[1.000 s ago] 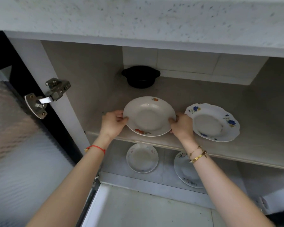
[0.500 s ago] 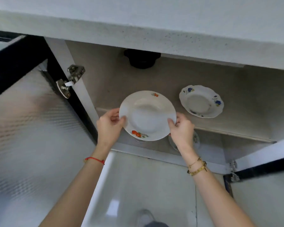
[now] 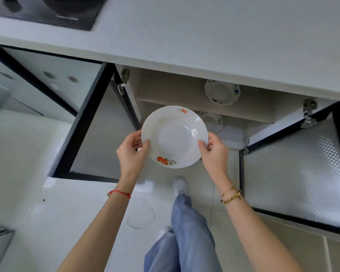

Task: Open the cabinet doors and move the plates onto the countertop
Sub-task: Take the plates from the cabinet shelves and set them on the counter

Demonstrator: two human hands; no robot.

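Observation:
A white plate with red fruit prints (image 3: pixel 174 137) is out of the cabinet, held level in front of the open doors and below the countertop edge. My left hand (image 3: pixel 131 154) grips its left rim and my right hand (image 3: pixel 214 152) grips its right rim. A blue-flowered plate (image 3: pixel 222 92) lies on the upper shelf inside. Another plate (image 3: pixel 213 122) shows partly on the lower level, behind the held one. The pale countertop (image 3: pixel 204 40) spans the top of the view.
Both frosted-glass cabinet doors stand open: the left door (image 3: pixel 98 132) and the right door (image 3: pixel 294 169). A black hob (image 3: pixel 47 10) sits in the countertop at upper left. My leg in jeans (image 3: pixel 185 232) and white shoe stand on the tiled floor.
Both hands have lifted the fruit-print plate off the upper shelf and drawn it out of the cabinet toward me. The view has risen, so the countertop and hob now show.

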